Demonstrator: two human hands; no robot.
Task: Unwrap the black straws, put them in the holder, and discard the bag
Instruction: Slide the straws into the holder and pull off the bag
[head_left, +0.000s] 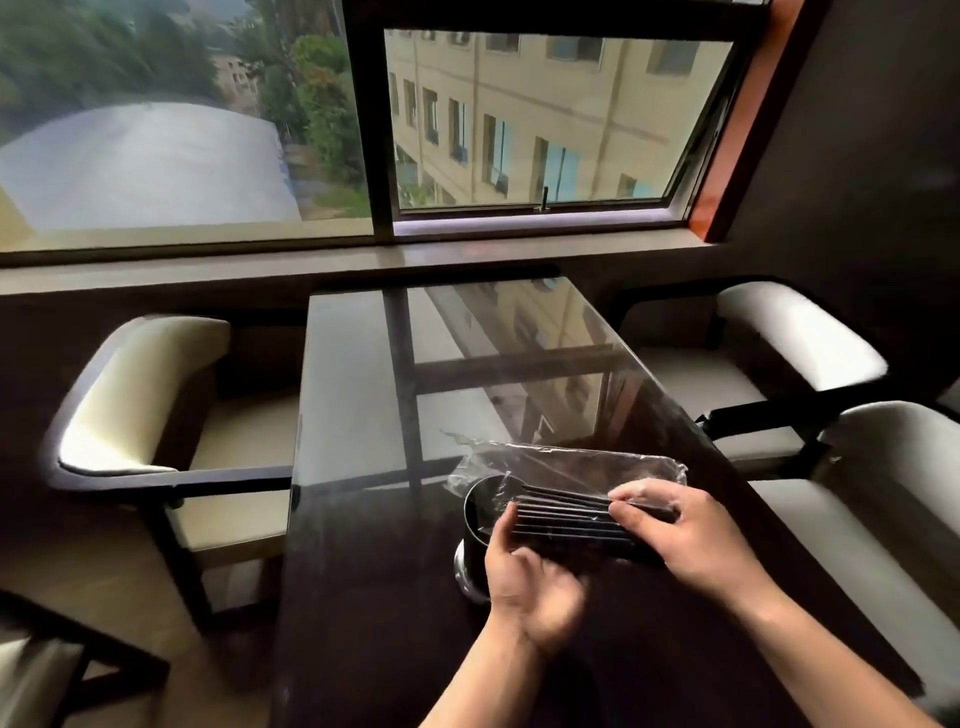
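Head-worn view (wide-angle), looking down over table (353, 389), facing window (545, 119)

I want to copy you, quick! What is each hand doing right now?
Left hand: blurred beneath the black straws; cannot tell whether it grips them.
Right hand: closed, fingers curled round the black straws.
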